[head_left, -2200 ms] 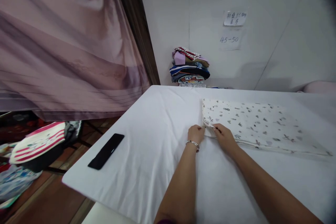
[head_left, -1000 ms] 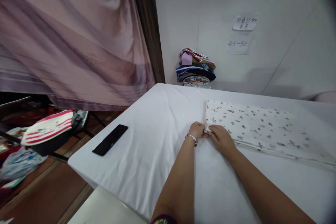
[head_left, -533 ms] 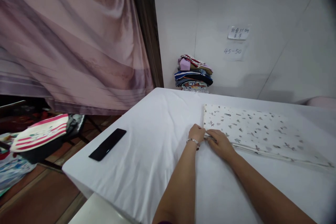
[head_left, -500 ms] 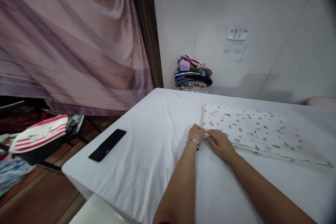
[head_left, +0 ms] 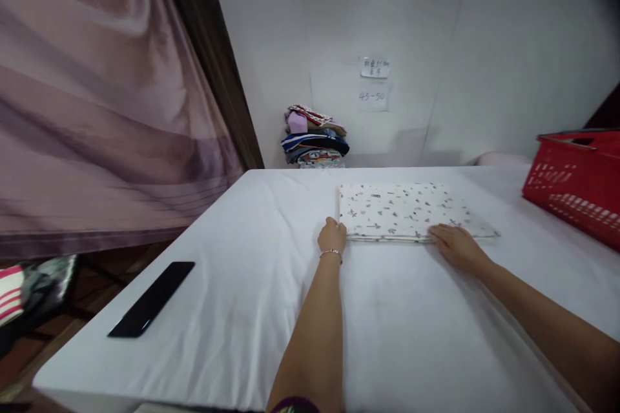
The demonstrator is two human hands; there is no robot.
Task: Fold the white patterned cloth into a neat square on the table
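A folded white cloth with small dark prints [head_left: 402, 210] lies flat on the white-covered table [head_left: 252, 297]. My left hand [head_left: 332, 236], with a bracelet at the wrist, is curled at the cloth's near left corner and pinches its edge. My right hand [head_left: 453, 246] rests flat with fingers stretched out on the cloth's near edge, towards the right corner.
A black phone [head_left: 152, 298] lies near the table's left edge. A red plastic basket [head_left: 576, 184] stands at the right. A stack of folded clothes [head_left: 314, 142] sits by the wall behind the table. A mauve curtain [head_left: 97, 110] hangs at the left.
My right hand has slid rightwards along the cloth's near edge, away from the left hand. The view has pulled back and swung right, showing the red basket.
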